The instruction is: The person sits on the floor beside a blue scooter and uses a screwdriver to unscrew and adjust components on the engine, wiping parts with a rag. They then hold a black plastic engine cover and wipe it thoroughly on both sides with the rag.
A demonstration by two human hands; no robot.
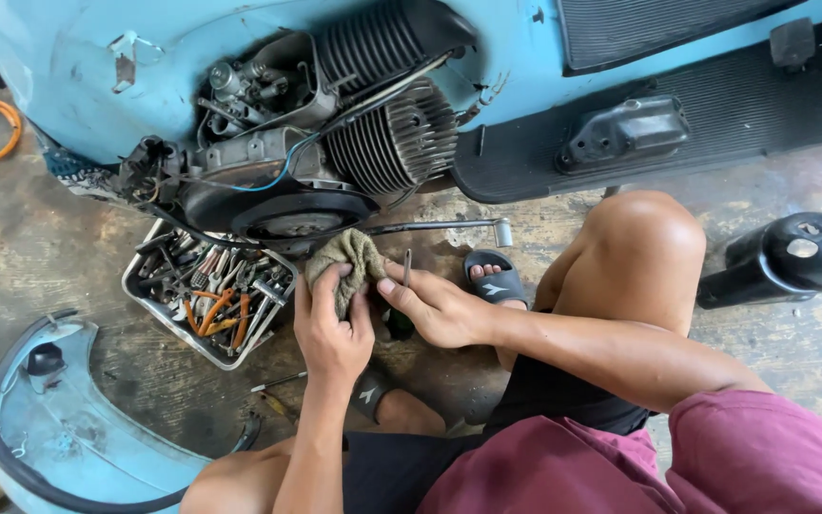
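My left hand (331,324) grips a crumpled olive-grey rag (346,259) just below the exposed engine (316,143) of a light blue scooter (525,48). My right hand (435,306) sits beside it, pinching a thin dark metal rod or bolt (407,267) upright between thumb and fingers, its fingertips touching the rag. Both hands hover over the concrete floor (40,247) in front of my knees.
A metal tray (137,291) full of wrenches, pliers and orange-handled tools lies left of my hands. A blue side panel (68,419) rests at the lower left, a black cylinder cover (782,257) at the right, and the kick-start lever (449,227) juts out above my sandalled foot (495,278).
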